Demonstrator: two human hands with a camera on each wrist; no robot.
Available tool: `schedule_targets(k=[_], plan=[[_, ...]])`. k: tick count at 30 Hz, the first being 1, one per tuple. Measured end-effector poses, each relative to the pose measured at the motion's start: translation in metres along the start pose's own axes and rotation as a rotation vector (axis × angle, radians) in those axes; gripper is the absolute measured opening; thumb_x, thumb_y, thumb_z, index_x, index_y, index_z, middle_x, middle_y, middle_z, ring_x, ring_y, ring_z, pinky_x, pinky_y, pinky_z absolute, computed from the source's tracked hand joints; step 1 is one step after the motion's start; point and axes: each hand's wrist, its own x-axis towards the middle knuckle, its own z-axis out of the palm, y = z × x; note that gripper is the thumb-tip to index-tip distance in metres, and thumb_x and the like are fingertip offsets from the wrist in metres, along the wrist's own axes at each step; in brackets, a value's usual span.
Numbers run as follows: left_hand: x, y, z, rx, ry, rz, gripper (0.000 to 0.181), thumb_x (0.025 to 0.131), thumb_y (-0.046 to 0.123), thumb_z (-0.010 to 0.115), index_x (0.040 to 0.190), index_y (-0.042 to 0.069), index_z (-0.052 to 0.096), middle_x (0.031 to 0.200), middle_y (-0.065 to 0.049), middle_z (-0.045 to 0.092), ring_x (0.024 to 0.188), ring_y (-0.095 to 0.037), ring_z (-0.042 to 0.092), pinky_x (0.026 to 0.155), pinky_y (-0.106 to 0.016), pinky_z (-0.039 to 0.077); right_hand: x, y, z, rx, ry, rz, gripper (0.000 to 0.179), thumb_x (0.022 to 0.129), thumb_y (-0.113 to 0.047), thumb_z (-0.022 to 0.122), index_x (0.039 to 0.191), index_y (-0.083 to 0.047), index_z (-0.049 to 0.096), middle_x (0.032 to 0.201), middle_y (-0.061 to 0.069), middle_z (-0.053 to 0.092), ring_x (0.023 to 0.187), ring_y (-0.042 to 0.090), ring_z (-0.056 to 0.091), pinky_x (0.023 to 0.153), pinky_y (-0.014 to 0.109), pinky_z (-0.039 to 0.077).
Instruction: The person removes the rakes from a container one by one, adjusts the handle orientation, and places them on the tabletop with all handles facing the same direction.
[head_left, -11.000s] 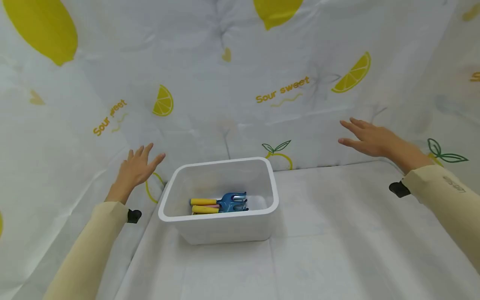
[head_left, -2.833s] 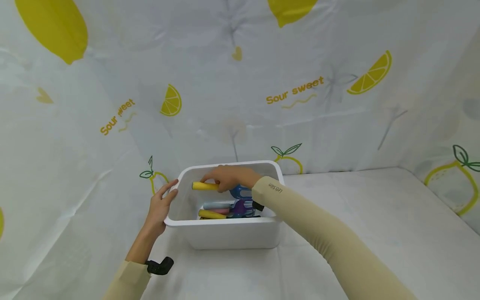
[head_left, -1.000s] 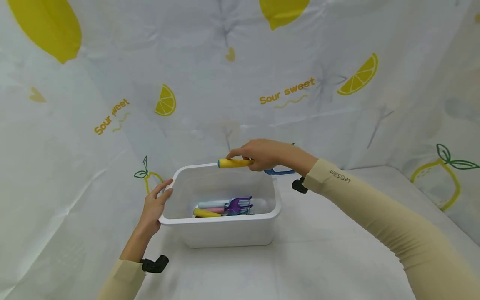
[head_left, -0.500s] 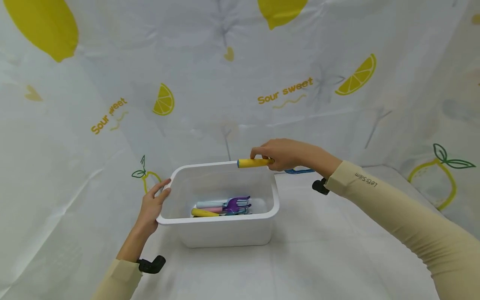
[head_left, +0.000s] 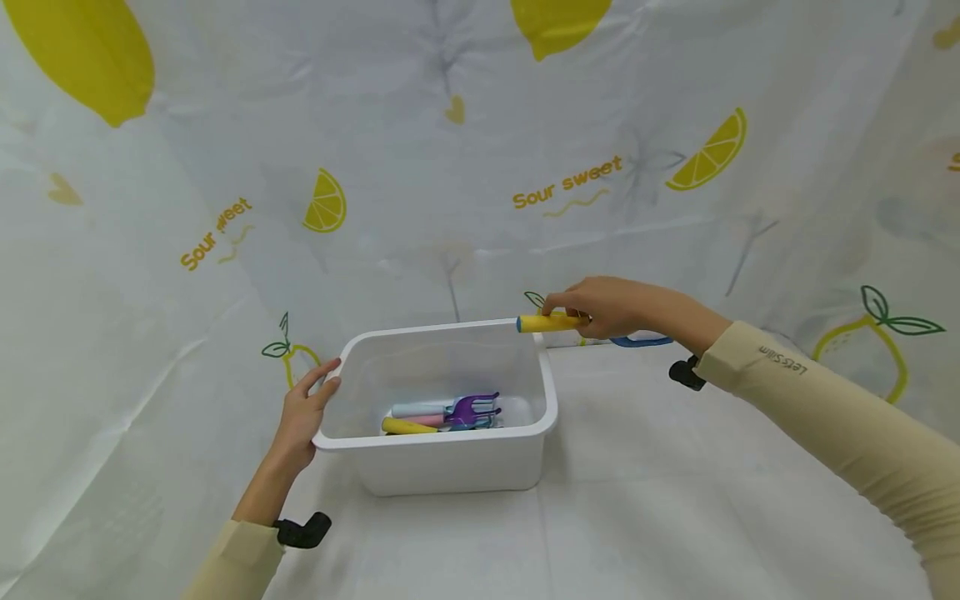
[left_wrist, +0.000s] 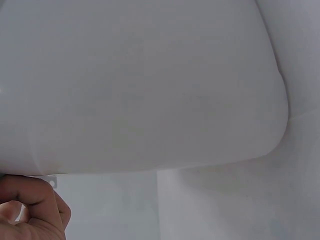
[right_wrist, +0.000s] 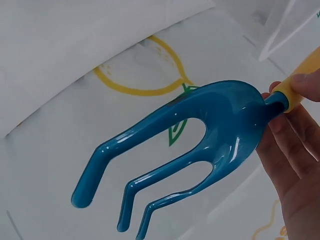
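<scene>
My right hand (head_left: 611,307) holds a hand rake by its yellow handle (head_left: 551,323), above the bin's back right corner. In the right wrist view the rake's blue three-pronged head (right_wrist: 235,115) shows whole, with the thumb and fingers round the handle near its neck. A white plastic bin (head_left: 450,467) stands on the covered table. At its left rim my left hand (head_left: 296,417) grips the edge; curled fingers (left_wrist: 40,200) show at the bin's wall in the left wrist view. Inside lie more hand rakes: a purple head (head_left: 468,410), light blue, pink and yellow handles (head_left: 408,426), partly overlapping.
White sheeting with lemon prints (head_left: 705,158) hangs behind and at both sides. The white table cover (head_left: 637,467) extends to the right of the bin and in front of it. A black wrist camera (head_left: 686,372) sits on the right wrist.
My right hand has lifted the blue hand rake with the yellow handle out of the bin and carried it rightward past the back rim. My left hand came to the left rim and stays there.
</scene>
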Motion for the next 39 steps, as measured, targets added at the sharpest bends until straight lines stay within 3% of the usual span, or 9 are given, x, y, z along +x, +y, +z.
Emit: schedule_targets(k=[12, 20, 26, 34, 39], plan=[[0.0, -0.002, -0.001, -0.002, -0.004, 0.005, 0.054, 0.11, 0.038, 0.048, 0.161, 0.023, 0.038, 0.158, -0.014, 0.047, 0.113, -0.011, 0.066, 0.093, -0.036, 0.061, -0.022, 0.032, 0.014, 0.093, 0.043, 0.067, 0.043, 0.087, 0.001, 0.068, 0.126, -0.018, 0.067, 0.096, 0.0, 0.067, 0.085, 0.017, 0.058, 0.08, 0.036, 0.056], [0.0, -0.002, -0.001, -0.003, -0.007, 0.012, 0.054, 0.11, 0.038, 0.048, 0.161, 0.023, 0.037, 0.158, -0.013, 0.046, 0.115, -0.012, 0.066, 0.092, -0.035, 0.061, -0.034, 0.053, 0.031, 0.125, 0.012, 0.11, 0.042, 0.088, 0.001, 0.069, 0.125, -0.019, 0.067, 0.097, 0.001, 0.065, 0.087, 0.017, 0.058, 0.078, 0.035, 0.055], [0.0, -0.002, 0.0, -0.001, -0.005, 0.013, 0.053, 0.11, 0.037, 0.048, 0.161, 0.023, 0.037, 0.158, -0.013, 0.046, 0.12, -0.017, 0.065, 0.094, -0.038, 0.061, -0.04, 0.068, 0.05, 0.137, -0.026, 0.142, 0.044, 0.086, 0.003, 0.069, 0.124, -0.019, 0.068, 0.097, 0.001, 0.065, 0.088, 0.018, 0.058, 0.079, 0.037, 0.055], [0.001, -0.002, 0.001, -0.015, -0.003, 0.011, 0.052, 0.11, 0.036, 0.049, 0.16, 0.022, 0.04, 0.157, -0.014, 0.048, 0.112, -0.011, 0.066, 0.091, -0.034, 0.061, -0.042, 0.08, 0.087, 0.167, -0.084, 0.18, 0.044, 0.087, 0.003, 0.07, 0.124, -0.019, 0.068, 0.098, 0.001, 0.066, 0.088, 0.017, 0.056, 0.08, 0.036, 0.057], [0.0, -0.002, 0.0, -0.011, 0.007, 0.009, 0.052, 0.11, 0.036, 0.049, 0.159, 0.021, 0.04, 0.156, -0.013, 0.048, 0.116, -0.016, 0.066, 0.091, -0.035, 0.061, -0.041, 0.088, 0.109, 0.197, -0.088, 0.179, 0.044, 0.087, 0.005, 0.068, 0.124, -0.018, 0.068, 0.097, 0.001, 0.066, 0.087, 0.017, 0.056, 0.08, 0.037, 0.055]])
